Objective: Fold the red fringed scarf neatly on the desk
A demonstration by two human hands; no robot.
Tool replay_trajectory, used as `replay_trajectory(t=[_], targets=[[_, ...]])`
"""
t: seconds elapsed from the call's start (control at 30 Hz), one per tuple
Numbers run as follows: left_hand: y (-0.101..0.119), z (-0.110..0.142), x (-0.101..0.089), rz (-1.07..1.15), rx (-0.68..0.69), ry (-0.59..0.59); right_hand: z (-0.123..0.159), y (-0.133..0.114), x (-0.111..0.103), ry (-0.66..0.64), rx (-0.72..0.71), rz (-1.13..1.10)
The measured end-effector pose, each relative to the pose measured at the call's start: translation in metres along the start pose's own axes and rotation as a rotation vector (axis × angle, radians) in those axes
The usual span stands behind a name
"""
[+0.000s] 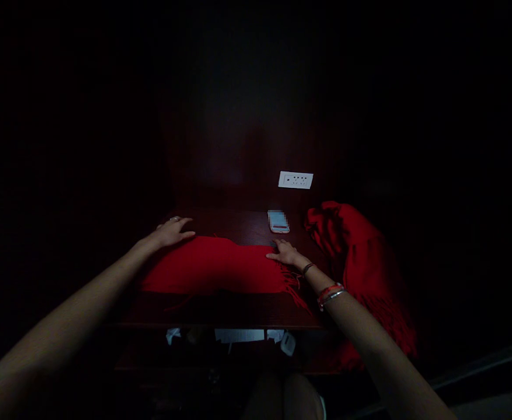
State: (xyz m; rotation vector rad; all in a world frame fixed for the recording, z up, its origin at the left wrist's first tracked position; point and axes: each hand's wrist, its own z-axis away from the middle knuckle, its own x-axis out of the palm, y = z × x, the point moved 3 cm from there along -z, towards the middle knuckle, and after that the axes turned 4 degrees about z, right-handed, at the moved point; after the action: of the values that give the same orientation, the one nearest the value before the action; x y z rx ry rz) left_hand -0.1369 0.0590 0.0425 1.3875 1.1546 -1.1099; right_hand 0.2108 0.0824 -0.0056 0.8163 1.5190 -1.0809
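Note:
A red fringed scarf lies folded in a long flat strip across the dark wooden desk. At its far left corner rests my left hand, fingers stretched out and a ring on one of them. My right hand is spread on the scarf's right end, just above the loose fringe. Neither hand grips the cloth. Just beyond my right hand lies a phone with a lit, blurred screen.
A second heap of red fringed cloth hangs over the desk's right side. On the back wall is a white socket plate. Below the desktop, an open shelf holds papers and a small white object. The surroundings are very dark.

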Motion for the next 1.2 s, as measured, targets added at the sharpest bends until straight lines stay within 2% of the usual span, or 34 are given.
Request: replay_trajectory(t=[0.13, 0.23, 0.3, 0.4, 0.47, 0.57, 0.67, 0.8, 0.9, 0.97, 1.03, 1.1, 1.2], targets=[[0.013, 0.067, 0.025, 0.094, -0.064, -0.010, -0.008, -0.005, 0.007, 0.002, 0.148, -0.051], [0.006, 0.107, 0.043, 0.136, -0.253, -0.013, -0.014, 0.001, -0.002, 0.031, 0.175, -0.095], [-0.003, 0.119, 0.049, 0.190, -0.339, -0.009, -0.014, 0.012, -0.013, 0.056, 0.204, -0.110], [-0.010, 0.120, 0.048, 0.280, -0.373, 0.016, -0.008, 0.028, -0.025, 0.079, 0.262, -0.090], [-0.010, 0.115, 0.044, 0.381, -0.374, 0.099, -0.001, 0.031, -0.025, 0.096, 0.285, -0.067], [-0.001, 0.107, 0.042, 0.566, -0.335, 0.246, 0.009, 0.020, -0.013, 0.147, 0.249, 0.022], [0.008, 0.104, 0.047, 0.628, -0.353, 0.323, 0.012, 0.004, 0.002, 0.166, 0.160, 0.129], [0.012, 0.100, 0.043, 0.600, -0.385, 0.492, 0.002, 0.005, 0.008, 0.057, 0.266, 0.116], [0.006, 0.091, 0.016, 0.487, -0.244, 0.600, -0.006, 0.011, 0.001, 0.028, 0.283, 0.110], [-0.001, 0.086, -0.009, 0.326, -0.071, 0.650, -0.009, 0.018, -0.007, 0.047, 0.266, 0.109], [-0.008, 0.082, -0.029, 0.113, 0.120, 0.644, -0.009, 0.028, -0.018, 0.070, 0.264, 0.108], [-0.011, 0.083, -0.034, -0.063, 0.285, 0.541, -0.006, 0.042, -0.027, 0.069, 0.277, 0.105], [-0.005, 0.092, -0.015, -0.171, 0.468, 0.279, -0.001, 0.062, -0.033, 0.022, 0.315, 0.119]])
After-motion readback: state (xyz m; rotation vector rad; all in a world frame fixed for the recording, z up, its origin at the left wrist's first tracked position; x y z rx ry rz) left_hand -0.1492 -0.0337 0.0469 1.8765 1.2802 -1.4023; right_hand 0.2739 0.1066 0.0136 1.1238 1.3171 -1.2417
